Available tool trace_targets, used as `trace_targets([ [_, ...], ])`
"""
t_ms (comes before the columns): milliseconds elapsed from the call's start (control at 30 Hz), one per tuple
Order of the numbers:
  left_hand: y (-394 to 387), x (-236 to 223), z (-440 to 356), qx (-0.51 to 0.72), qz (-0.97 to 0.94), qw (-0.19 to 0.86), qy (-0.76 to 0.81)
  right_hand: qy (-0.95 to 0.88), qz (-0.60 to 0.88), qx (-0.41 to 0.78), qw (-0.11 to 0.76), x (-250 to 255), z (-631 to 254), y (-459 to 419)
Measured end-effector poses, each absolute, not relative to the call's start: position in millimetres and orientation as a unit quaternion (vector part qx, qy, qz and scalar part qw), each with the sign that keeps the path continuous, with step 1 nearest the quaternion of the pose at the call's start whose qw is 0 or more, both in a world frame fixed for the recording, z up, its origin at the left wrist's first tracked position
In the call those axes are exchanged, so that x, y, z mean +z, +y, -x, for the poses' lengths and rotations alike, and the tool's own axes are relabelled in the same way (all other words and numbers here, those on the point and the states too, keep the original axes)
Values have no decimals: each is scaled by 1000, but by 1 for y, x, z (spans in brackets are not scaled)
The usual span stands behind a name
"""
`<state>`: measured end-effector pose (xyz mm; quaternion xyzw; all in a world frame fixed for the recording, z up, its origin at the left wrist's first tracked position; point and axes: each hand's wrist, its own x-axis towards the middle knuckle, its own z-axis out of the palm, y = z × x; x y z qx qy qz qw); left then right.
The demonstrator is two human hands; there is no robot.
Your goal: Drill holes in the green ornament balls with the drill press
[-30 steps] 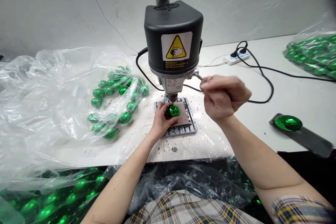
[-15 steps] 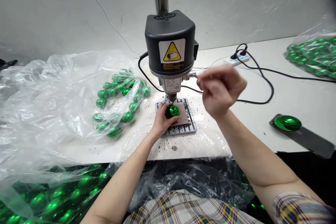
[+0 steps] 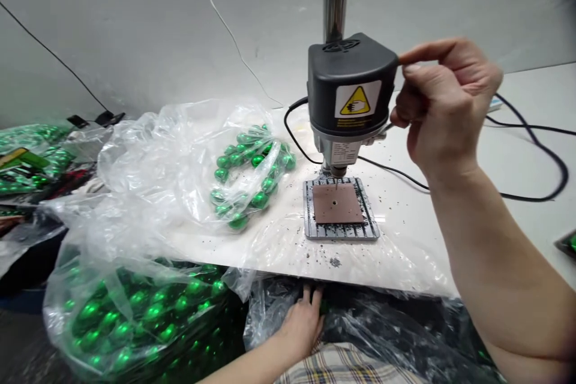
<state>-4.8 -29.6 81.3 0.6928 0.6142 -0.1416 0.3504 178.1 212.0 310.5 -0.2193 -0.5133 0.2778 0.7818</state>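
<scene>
My right hand (image 3: pixel 450 102) is closed around the lever (image 3: pixel 387 128) on the right side of a small drill press (image 3: pixel 353 81), its index finger stretched to the black housing's corner. Below the chuck, the drill bit (image 3: pixel 336 182) stands over a brown square board (image 3: pixel 338 204) with a small hole in it. The board rests on the slotted metal base (image 3: pixel 372 229). My left hand (image 3: pixel 302 321) is low at the table's front edge over clear plastic (image 3: pixel 360 318), fingers stretched forward. Their tips are partly hidden, and a faint green glint shows beside them.
Shiny green balls (image 3: pixel 260 199) lie under clear plastic film (image 3: pixel 157 168) left of the drill press. A large bag of green balls (image 3: pixel 148 312) hangs below the table edge at left. Dark shavings (image 3: pixel 335 262) dot the white table. A black cable (image 3: pixel 555 195) loops at right.
My left hand has left the board with the green ball and come down to the table's front edge. The bit now stands over the bare board. My view has swung left.
</scene>
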Motion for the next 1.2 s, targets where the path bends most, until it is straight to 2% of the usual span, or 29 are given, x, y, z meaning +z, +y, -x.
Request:
trace_targets([
  [133, -11, 134, 9, -80, -695, 383, 603, -518, 191, 285, 784, 311, -179, 210],
  [233, 33, 187, 42, 103, -693, 405, 587, -520, 186, 282, 785, 310, -179, 211],
  [267, 56, 201, 58, 189, -668, 368, 619, -517, 185, 282, 787, 309, -180, 211],
  [333, 113, 216, 93, 330, -608, 224, 686, -513, 179, 284, 790, 309, -179, 211],
  [400, 175, 216, 124, 376, -561, 117, 728, -512, 181, 287, 789, 309, -179, 210],
  [533, 265, 187, 157, 368, -538, 177, 737, -517, 195, 287, 782, 311, -179, 208],
  [700, 288, 161, 159, 416, -523, 234, 706, -522, 195, 287, 779, 311, -179, 208],
  [833, 275, 177, 159, 496, -484, 280, 665, -524, 180, 289, 781, 310, -179, 208],
  [933, 248, 196, 154, 546, -453, 374, 598, -522, 185, 283, 783, 310, -178, 207],
  [1067, 198, 213, 131, 539, -416, 543, 491, -518, 182, 282, 787, 310, -177, 209],
  [1200, 164, 218, 97, 524, -334, 633, 461, -520, 164, 284, 789, 308, -178, 212],
])
